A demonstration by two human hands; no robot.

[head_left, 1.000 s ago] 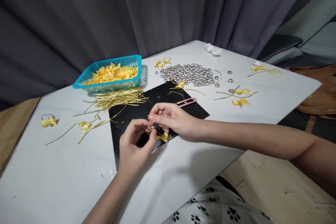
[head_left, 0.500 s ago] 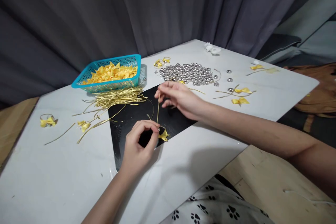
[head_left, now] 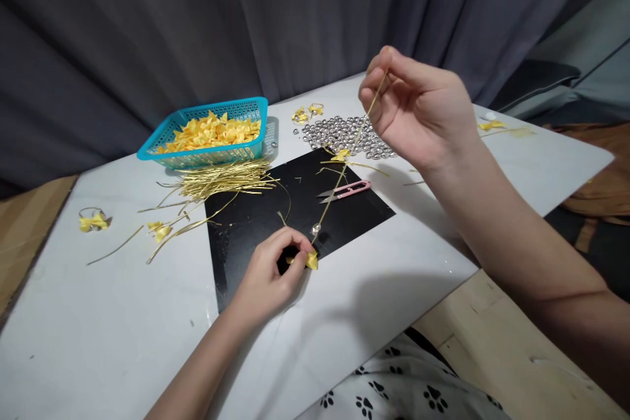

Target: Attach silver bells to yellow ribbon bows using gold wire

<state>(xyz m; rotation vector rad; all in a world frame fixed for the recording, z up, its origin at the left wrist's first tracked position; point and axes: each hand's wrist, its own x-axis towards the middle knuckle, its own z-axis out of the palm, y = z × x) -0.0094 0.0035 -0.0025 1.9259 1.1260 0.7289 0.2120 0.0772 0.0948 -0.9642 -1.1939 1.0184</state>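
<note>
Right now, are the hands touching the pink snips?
Apart. In the head view, black mat shows between the pink snips and left hand, white table between the snips and right hand.

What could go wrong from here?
The silver bead might slide off if the right hand loses the gold cord. Lowered, the cord could snag on the pink snips' open blades. The left hand, pinching at the yellow bow, may crease it.
</note>
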